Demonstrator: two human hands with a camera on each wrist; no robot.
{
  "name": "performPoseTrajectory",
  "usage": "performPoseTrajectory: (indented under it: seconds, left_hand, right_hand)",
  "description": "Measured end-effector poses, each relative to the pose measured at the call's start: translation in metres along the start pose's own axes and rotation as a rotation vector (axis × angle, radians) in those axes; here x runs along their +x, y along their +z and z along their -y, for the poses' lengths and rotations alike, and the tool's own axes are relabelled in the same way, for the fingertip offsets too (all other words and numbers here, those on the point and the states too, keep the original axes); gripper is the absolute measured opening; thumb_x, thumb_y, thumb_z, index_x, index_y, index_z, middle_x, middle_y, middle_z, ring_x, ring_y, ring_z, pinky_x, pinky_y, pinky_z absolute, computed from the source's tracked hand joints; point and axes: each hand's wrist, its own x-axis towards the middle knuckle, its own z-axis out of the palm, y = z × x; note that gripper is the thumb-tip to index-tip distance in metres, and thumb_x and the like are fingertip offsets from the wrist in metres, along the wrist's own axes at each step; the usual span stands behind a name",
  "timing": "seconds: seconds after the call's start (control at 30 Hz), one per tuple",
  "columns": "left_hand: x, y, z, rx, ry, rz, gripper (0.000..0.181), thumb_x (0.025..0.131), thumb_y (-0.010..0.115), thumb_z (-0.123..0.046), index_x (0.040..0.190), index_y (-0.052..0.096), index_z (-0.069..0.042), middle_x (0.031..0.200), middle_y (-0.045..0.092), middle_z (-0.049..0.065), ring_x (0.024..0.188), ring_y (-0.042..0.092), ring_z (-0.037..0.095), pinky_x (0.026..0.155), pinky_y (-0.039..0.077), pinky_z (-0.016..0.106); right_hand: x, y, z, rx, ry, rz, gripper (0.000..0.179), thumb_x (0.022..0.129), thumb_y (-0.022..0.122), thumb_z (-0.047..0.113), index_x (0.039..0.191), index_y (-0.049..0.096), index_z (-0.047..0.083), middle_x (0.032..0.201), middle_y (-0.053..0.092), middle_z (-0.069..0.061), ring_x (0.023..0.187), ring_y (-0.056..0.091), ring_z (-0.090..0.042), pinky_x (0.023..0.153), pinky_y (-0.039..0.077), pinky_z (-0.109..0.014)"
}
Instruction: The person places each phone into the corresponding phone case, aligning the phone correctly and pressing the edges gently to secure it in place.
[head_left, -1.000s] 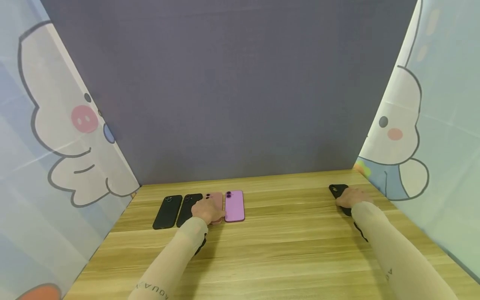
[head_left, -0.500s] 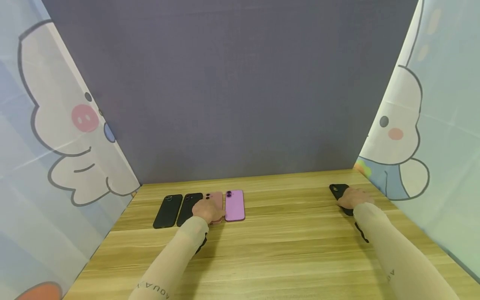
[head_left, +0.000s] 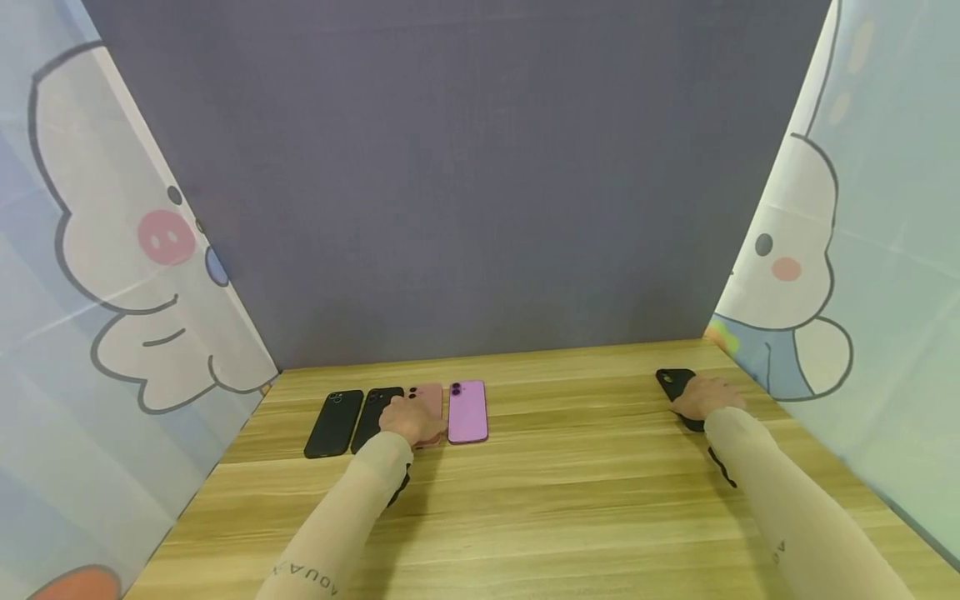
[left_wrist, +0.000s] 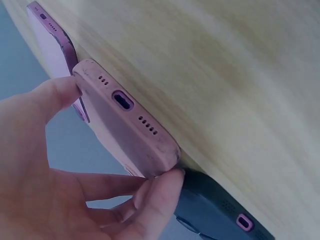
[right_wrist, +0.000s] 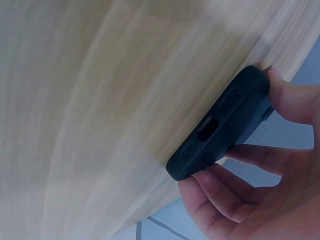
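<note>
My left hand [head_left: 412, 419] holds a phone in a pink case [left_wrist: 125, 127] lying on the table, thumb on one long side and fingers on the other. In the left wrist view its charging port faces the camera. Right beside it lie a purple phone [head_left: 468, 412] and a phone in a black case [left_wrist: 207, 202], partly covered by my hand in the head view. Far to the right, my right hand [head_left: 708, 397] grips a black phone case [right_wrist: 225, 120] by its two sides. The case is flat on the table; whether a phone is inside, I cannot tell.
Another black phone [head_left: 334, 423] lies at the left end of the row. The wooden table [head_left: 555, 492] ends at a grey backdrop [head_left: 465, 183]. Curtains with cartoon figures [head_left: 795, 242] hang along both sides.
</note>
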Motion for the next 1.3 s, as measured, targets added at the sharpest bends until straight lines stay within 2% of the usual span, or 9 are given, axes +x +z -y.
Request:
performPoseTrajectory:
  seconds: [0.13,0.23,0.37,0.47,0.6,0.73,1.0,1.17,1.3]
  left_hand:
    - [0.002,0.003,0.003,0.012,0.013,-0.014,0.071,0.089,0.070,-0.056,0.128,0.066,0.004,0.109,0.056,0.028,0.078,0.056,0.031,0.073,0.055,0.046]
    - [0.003,0.003,0.004,0.020,0.023,-0.024,0.069,0.089,0.069,-0.056,0.123,0.068,0.004,0.109,0.058,0.027,0.075,0.055,0.030,0.069,0.054,0.044]
    - [0.001,0.003,0.004,0.018,0.011,-0.028,0.057,0.088,0.069,-0.059,0.094,0.074,-0.002,0.091,0.064,0.018,0.064,0.051,0.022,0.055,0.044,0.034]
    - [0.000,0.002,0.004,0.029,0.001,-0.027,0.055,0.087,0.068,-0.063,0.068,0.064,-0.011,0.070,0.059,0.006,0.055,0.046,0.015,0.048,0.036,0.030]
    - [-0.002,0.001,0.007,0.056,0.014,-0.029,0.056,0.089,0.068,-0.057,0.055,0.053,-0.015,0.059,0.049,0.001,0.052,0.042,0.015,0.047,0.032,0.029]
    - [-0.003,-0.001,0.010,0.066,0.024,-0.026,0.050,0.091,0.066,-0.048,0.054,0.054,-0.015,0.061,0.053,0.003,0.054,0.044,0.016,0.049,0.034,0.030]
    - [-0.002,-0.001,0.010,0.051,0.009,-0.012,0.046,0.090,0.067,-0.049,0.059,0.060,-0.015,0.067,0.058,0.004,0.056,0.047,0.016,0.052,0.038,0.031]
    - [0.002,0.000,0.006,0.013,0.014,0.005,0.040,0.091,0.068,-0.033,0.057,0.058,-0.014,0.068,0.062,0.007,0.056,0.052,0.019,0.053,0.038,0.031]
    - [0.006,0.002,0.001,-0.016,0.074,-0.021,0.022,0.093,0.068,-0.025,0.078,0.066,-0.009,0.086,0.069,0.013,0.064,0.056,0.022,0.060,0.044,0.036]
  right_hand:
    - [0.001,0.001,-0.001,-0.002,-0.003,0.002,0.074,0.096,0.061,0.040,0.134,0.044,-0.021,0.124,0.035,-0.054,0.115,0.040,-0.070,0.088,0.045,-0.070]
    - [0.002,0.002,-0.001,-0.002,0.000,0.001,0.075,0.095,0.061,0.042,0.134,0.044,-0.020,0.125,0.035,-0.054,0.116,0.040,-0.070,0.088,0.045,-0.070]
    - [0.002,0.002,0.000,-0.007,0.004,-0.008,0.077,0.095,0.062,0.043,0.133,0.043,-0.021,0.123,0.037,-0.053,0.116,0.040,-0.069,0.089,0.045,-0.070]
    - [0.002,0.003,0.001,-0.011,0.001,-0.018,0.079,0.095,0.062,0.045,0.133,0.043,-0.022,0.121,0.038,-0.053,0.115,0.041,-0.068,0.089,0.045,-0.069]
    - [0.001,0.003,0.001,-0.011,0.002,-0.031,0.080,0.095,0.062,0.046,0.132,0.043,-0.022,0.120,0.039,-0.052,0.114,0.042,-0.068,0.089,0.045,-0.069]
    - [0.000,0.004,-0.001,-0.008,-0.005,-0.035,0.079,0.096,0.062,0.046,0.131,0.044,-0.022,0.119,0.039,-0.051,0.113,0.042,-0.068,0.090,0.044,-0.069]
    - [-0.001,0.004,-0.002,-0.006,-0.012,-0.037,0.078,0.095,0.063,0.047,0.130,0.046,-0.022,0.119,0.039,-0.052,0.113,0.041,-0.069,0.090,0.044,-0.070]
    - [-0.002,0.005,-0.001,-0.021,-0.011,-0.044,0.076,0.095,0.064,0.045,0.127,0.048,-0.022,0.119,0.040,-0.053,0.113,0.043,-0.068,0.091,0.044,-0.070]
    - [-0.002,0.005,-0.001,-0.018,-0.004,-0.044,0.075,0.096,0.064,0.043,0.126,0.049,-0.023,0.116,0.042,-0.051,0.112,0.044,-0.067,0.090,0.044,-0.069]
